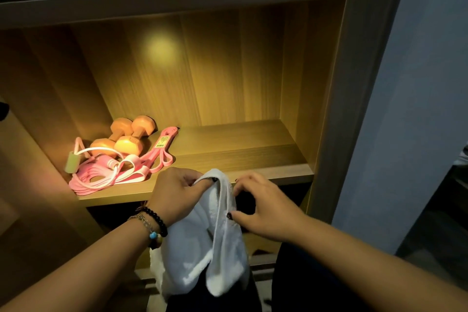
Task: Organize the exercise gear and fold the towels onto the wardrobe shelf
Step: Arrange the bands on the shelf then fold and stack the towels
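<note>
Two hands hold a white towel (220, 230) in front of the wardrobe shelf (228, 157), just below its front edge. The left hand (174, 195) grips the towel's top end, its fingers (202, 180) curled round the bunched cloth with one dark-painted nail showing at the fold. The right hand (263, 208) pinches the towel's right edge between thumb and forefinger, the other fingers loosely bent above it. The towel hangs down between the forearms in soft folds, its lower part draping over dark clothing at the bottom of the view. On the left wrist sit a string of dark beads (158, 220) and a thinner bracelet (147, 225) with a blue bead.

On the lit wooden shelf, toward its left end, lie two orange dumbbells (126, 138), side by side and touching, angled toward the back corner. Just right of them a pink resistance band (162, 149) stretches from the back toward the front, a yellow label on it. In front of the dumbbells lies a tangle of pink and white straps and cord (106, 175), with a pale cylindrical grip (72, 162) at its left end, reaching close to the shelf's front edge. The right half of the shelf shows bare wood. A second board (177, 0) runs above, and a grey wall (405, 109) stands to the right of the wardrobe's side panel
</note>
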A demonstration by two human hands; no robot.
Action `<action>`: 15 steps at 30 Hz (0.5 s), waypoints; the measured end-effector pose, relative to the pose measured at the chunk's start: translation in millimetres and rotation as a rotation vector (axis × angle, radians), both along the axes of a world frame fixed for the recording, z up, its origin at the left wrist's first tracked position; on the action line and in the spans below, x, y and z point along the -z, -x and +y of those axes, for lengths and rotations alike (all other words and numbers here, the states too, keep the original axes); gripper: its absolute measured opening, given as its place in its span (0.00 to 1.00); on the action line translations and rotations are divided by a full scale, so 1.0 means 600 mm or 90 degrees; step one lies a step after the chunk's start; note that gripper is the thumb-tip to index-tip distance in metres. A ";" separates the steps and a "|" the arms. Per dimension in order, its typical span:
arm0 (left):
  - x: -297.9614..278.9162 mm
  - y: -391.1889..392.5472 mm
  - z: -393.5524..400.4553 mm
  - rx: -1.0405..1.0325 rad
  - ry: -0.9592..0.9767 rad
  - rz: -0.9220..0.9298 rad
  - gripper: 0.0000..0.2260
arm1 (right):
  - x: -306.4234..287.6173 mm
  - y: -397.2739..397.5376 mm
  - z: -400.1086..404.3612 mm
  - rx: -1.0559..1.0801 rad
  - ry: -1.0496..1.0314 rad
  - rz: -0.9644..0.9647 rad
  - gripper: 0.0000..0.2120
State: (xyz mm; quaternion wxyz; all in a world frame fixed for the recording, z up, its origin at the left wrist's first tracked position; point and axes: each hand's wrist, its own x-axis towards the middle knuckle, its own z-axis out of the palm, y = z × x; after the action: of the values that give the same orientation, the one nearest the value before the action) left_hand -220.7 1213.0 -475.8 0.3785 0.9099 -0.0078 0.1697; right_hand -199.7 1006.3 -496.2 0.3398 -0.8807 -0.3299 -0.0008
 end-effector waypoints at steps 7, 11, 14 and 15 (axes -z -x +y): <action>0.002 0.005 0.012 -0.014 0.054 0.003 0.09 | 0.042 0.029 0.051 0.064 -0.126 -0.047 0.16; 0.007 0.004 0.009 -0.011 0.064 -0.006 0.08 | 0.044 0.027 0.064 0.071 -0.082 -0.079 0.10; 0.008 0.006 0.011 -0.012 0.057 -0.008 0.08 | 0.052 0.010 0.052 0.084 0.013 -0.037 0.09; 0.009 0.007 0.013 -0.011 0.060 -0.006 0.09 | 0.056 0.002 0.046 0.102 0.062 -0.013 0.09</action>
State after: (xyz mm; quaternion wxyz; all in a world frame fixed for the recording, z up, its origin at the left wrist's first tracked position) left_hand -225.0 1220.7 -481.2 0.4190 0.8904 0.0063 0.1777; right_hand -200.9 1033.6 -529.6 0.2920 -0.9198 -0.2614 -0.0212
